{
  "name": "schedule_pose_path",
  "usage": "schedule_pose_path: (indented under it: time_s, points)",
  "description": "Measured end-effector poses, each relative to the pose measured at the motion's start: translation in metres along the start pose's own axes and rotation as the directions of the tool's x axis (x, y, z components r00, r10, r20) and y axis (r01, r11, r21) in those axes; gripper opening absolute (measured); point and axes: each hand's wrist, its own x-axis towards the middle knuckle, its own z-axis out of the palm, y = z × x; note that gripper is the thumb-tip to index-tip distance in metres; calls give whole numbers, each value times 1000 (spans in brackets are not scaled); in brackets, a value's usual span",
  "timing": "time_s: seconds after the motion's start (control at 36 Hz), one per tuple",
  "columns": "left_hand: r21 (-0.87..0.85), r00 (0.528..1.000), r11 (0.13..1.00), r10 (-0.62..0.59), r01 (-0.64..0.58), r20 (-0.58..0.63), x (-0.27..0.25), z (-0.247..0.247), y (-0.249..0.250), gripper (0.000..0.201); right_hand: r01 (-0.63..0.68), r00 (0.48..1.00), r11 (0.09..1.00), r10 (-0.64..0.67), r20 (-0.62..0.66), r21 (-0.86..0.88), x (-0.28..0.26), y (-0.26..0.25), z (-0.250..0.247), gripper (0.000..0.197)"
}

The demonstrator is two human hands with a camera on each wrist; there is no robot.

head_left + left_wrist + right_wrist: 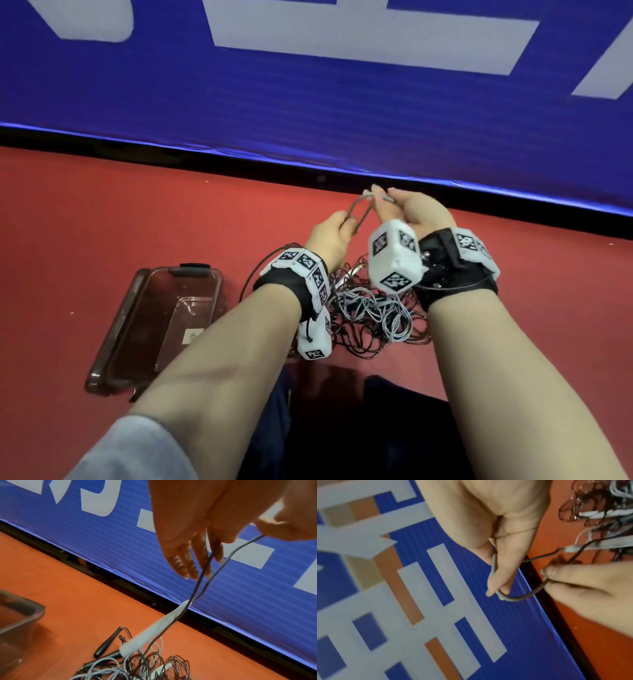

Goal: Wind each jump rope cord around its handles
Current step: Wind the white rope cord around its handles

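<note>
Both hands are raised over a tangled pile of jump ropes (373, 308) on the red floor. My left hand (347, 224) pinches a grey cord (356, 209) between thumb and fingers. The cord bends in a short loop up to my right hand (378, 198), which pinches it at the fingertips. In the right wrist view the right hand (496, 588) holds the loop's bend and the left hand (549, 577) grips the cord (518, 599) beside it. In the left wrist view a light grey handle (154, 628) hangs from this cord above the pile (137, 669). A black handle (109, 642) lies on the floor.
A brown see-through container (161, 322) lies on the floor to the left of the pile. A blue banner (308, 85) with white shapes stands along the back, close behind the hands. My knees are just below the pile.
</note>
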Motion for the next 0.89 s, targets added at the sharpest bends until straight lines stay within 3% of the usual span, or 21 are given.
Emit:
schedule_pose_path:
  time_s: [0.06, 0.11, 0.17, 0.19, 0.25, 0.31, 0.33, 0.36, 0.42, 0.53, 0.56, 0.61, 0.69, 0.78, 0.83, 0.89]
  points:
    - [3, 1000, 1000, -3, 3, -12, 1, -2, 4, 30, 36, 997, 995, -42, 61, 98, -3, -8, 1, 32]
    - [-120, 998, 992, -30, 25, -48, 6, -8, 6, 34, 44, 990, 994, -57, 127, 102, 2, -7, -5, 43]
    - [-315, 992, 945, -115, 94, -48, 13, -15, 5, 37, 78, 990, 978, -53, 130, -193, 9, 5, -13, 31]
    - [-419, 985, 896, -170, 144, -25, 16, -20, 6, 37, 87, 993, 903, -43, 113, -420, 16, 17, -19, 26]
    - [-560, 971, 801, -237, 212, 29, 17, -30, 8, 36, 102, 987, 637, 32, 158, -764, 26, 37, -24, 43]
    - [-625, 966, 747, -255, 227, 46, 16, -41, 7, 35, 168, 970, 367, 103, 219, -915, 34, 51, -24, 57]
    - [-665, 965, 714, -257, 221, 45, 15, -48, 4, 35, 192, 968, 254, 110, 226, -948, 37, 56, -24, 54]
    - [-705, 963, 676, -265, 216, 41, 14, -54, 0, 35, 202, 968, 192, 109, 225, -960, 40, 60, -26, 41]
    - [-748, 955, 626, -294, 220, 34, 13, -67, -9, 35, 172, 973, 150, 129, 192, -974, 47, 69, -31, 12]
    - [-863, 931, 468, -364, 190, 7, 7, -81, -31, 36, 134, 973, 65, 182, 144, -989, 54, 78, -25, 21]
    - [-884, 927, 430, -376, 184, 10, 6, -81, -35, 38, 125, 975, 64, 175, 135, -990, 55, 76, -20, 22]
    - [-864, 926, 451, -374, 226, 48, 4, -79, -41, 40, 122, 981, 196, 126, 148, -973, 55, 68, -6, 24]
    - [-679, 943, 666, -306, 310, 130, 4, -75, -48, 34, 141, 984, 421, 40, 173, -896, 53, 52, 15, 27]
    - [-411, 939, 865, -168, 286, 299, 1, -67, -50, 61, 187, 977, 609, -38, 208, -771, 41, 36, 32, 25]
    - [-316, 912, 916, -111, 248, 394, -1, -56, -47, 48, 213, 970, 725, -75, 232, -655, 30, 24, 39, 26]
    - [-325, 915, 917, -95, 233, 392, -2, -49, -43, 27, 241, 961, 812, -124, 246, -532, 19, 14, 42, 28]
